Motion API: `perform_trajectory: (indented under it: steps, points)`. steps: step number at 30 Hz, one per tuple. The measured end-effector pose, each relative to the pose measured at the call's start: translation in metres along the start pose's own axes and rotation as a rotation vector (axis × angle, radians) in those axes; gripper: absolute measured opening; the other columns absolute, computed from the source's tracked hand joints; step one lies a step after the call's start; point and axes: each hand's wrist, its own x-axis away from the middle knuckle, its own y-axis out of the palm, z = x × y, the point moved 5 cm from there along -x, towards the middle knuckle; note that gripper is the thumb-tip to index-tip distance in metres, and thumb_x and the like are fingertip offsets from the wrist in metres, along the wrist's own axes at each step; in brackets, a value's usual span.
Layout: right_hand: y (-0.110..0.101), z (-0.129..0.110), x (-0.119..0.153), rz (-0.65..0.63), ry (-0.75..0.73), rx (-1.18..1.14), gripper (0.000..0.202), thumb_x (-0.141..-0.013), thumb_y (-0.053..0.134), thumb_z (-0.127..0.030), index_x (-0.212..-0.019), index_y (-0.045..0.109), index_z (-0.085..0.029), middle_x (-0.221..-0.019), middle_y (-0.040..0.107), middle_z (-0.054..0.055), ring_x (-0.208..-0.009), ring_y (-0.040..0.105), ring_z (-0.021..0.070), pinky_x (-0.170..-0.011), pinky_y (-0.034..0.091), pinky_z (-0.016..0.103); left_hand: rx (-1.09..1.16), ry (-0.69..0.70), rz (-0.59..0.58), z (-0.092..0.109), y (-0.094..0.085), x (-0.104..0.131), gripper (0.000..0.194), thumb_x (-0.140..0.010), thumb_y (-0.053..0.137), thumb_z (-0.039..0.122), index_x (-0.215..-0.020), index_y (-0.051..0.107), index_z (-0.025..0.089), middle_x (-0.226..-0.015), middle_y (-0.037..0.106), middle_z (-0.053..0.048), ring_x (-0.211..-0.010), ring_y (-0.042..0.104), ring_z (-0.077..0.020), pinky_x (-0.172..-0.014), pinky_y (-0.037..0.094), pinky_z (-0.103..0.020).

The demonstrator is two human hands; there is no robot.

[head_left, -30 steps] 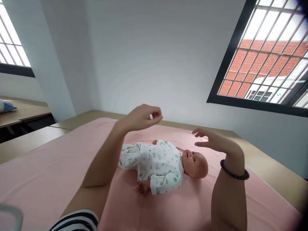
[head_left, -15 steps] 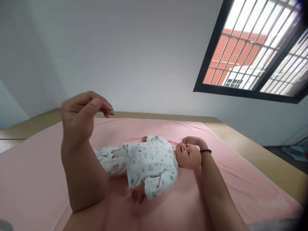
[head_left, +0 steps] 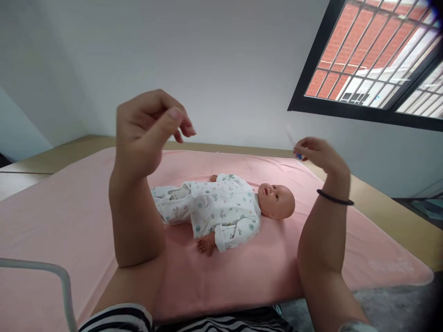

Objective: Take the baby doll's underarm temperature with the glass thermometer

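Observation:
A baby doll [head_left: 224, 203] in a white patterned outfit lies on its back on the pink cloth [head_left: 235, 272], its head to the right. My left hand [head_left: 152, 129] is raised to the left above the doll, fingers loosely curled and thumb apart, with nothing visible in it. To the right, my right hand [head_left: 320, 154] is lifted above the doll's head [head_left: 277, 201]. Its fingers are pinched around a thin pale stick with a blue part [head_left: 299, 157]; the stick is faint and blurred. Neither hand touches the doll.
The cloth covers a wooden surface [head_left: 391, 207] beside a grey wall [head_left: 207, 69]. A barred window [head_left: 363, 60] is at the upper right. A curved grey-white rail [head_left: 34, 264] stands at the lower left, near my left arm.
My right hand has risen away from the doll's face, and the blue part between its fingers now shows. My left hand appears higher and further right. The view has tilted down.

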Motion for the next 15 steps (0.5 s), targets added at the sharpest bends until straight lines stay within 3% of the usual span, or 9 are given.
perform_trajectory:
  steps: [3,5,7,11,15]
  points:
    - [-0.007,-0.059,0.005,0.16,-0.036,-0.038,0.01,-0.094,0.068,-0.035,-0.098,0.067,-0.026,-0.084,0.072,0.0,-0.075,0.067,0.0115,-0.06,0.051,0.021,-0.056,-0.008,-0.024,0.01,0.017,0.002,0.006,-0.095,0.065,0.031,-0.099,0.066,0.027,-0.094,0.07,0.002,-0.088,0.07,-0.0144,-0.059,0.057,-0.029]
    - [0.009,-0.103,0.013,0.198,-0.146,-0.019,0.01,-0.092,0.071,-0.031,-0.099,0.069,-0.025,-0.082,0.07,0.001,-0.074,0.066,0.0139,-0.061,0.051,0.026,-0.103,-0.045,-0.052,0.017,0.026,0.003,0.023,-0.093,0.068,0.032,-0.115,0.063,0.036,-0.115,0.069,0.0,-0.103,0.069,-0.0181,-0.068,0.061,-0.031]
    - [0.029,-0.132,0.022,0.252,-0.227,-0.019,0.009,-0.088,0.076,-0.029,-0.094,0.072,-0.024,-0.083,0.068,0.001,-0.073,0.064,0.0149,-0.058,0.049,0.029,-0.123,-0.031,-0.101,0.024,0.032,0.005,0.036,-0.092,0.07,0.03,-0.125,0.06,0.04,-0.123,0.067,0.001,-0.106,0.069,-0.0184,-0.071,0.062,-0.029]
    - [0.058,-0.135,0.023,0.255,-0.217,-0.12,0.007,-0.088,0.075,-0.035,-0.09,0.073,-0.028,-0.082,0.068,0.001,-0.071,0.064,0.0175,-0.06,0.054,0.034,-0.143,0.009,-0.18,0.037,0.035,0.009,0.035,-0.092,0.069,0.025,-0.125,0.064,0.034,-0.117,0.071,0.0,-0.101,0.07,-0.0171,-0.074,0.063,-0.028]
    - [0.063,-0.12,0.013,0.23,-0.212,-0.225,0.011,-0.088,0.075,-0.04,-0.092,0.072,-0.03,-0.08,0.068,0.001,-0.077,0.07,0.0213,-0.064,0.058,0.037,-0.216,0.02,-0.161,0.049,0.035,0.015,0.031,-0.091,0.069,0.026,-0.122,0.066,0.027,-0.117,0.071,-0.005,-0.1,0.07,-0.0194,-0.074,0.065,-0.031]
